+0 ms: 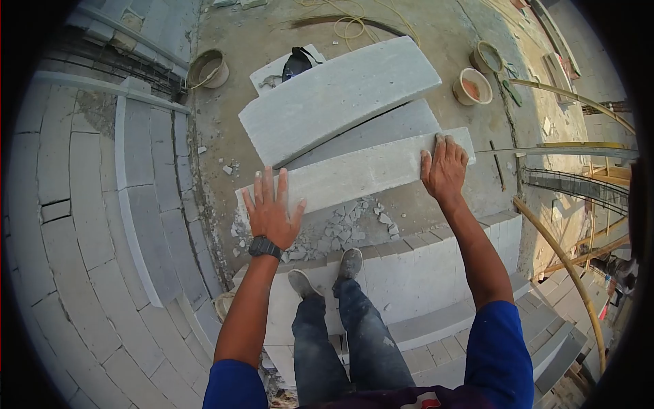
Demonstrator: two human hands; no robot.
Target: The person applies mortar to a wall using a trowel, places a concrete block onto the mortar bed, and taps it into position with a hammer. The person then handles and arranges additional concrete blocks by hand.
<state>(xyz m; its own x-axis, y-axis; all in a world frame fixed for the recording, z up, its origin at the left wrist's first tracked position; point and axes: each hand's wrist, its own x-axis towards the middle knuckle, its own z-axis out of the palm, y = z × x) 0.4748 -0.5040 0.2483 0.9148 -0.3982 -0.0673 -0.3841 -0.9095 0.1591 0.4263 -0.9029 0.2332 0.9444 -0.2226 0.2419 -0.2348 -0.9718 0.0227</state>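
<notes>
A long, narrow pale-grey concrete block [361, 170] lies across in front of me. My left hand [274, 211], with a black watch on its wrist, rests on the block's left end, fingers spread. At the right end, my right hand [446, 169] grips the block with its fingers bent over the top. Behind it, a wider concrete block [340, 95] lies at a slant, partly over a grey block [375, 136] underneath. Broken grey chips [344, 221] are scattered on the ground just below the narrow block.
A block wall [75, 204] runs along the left. Buckets stand at the back left [208, 69] and the right [472, 87]. A yellow hose [351, 27] lies at the far side. Bent poles [565, 255] lean in from the right. Low stacked blocks [436, 262] are near my feet.
</notes>
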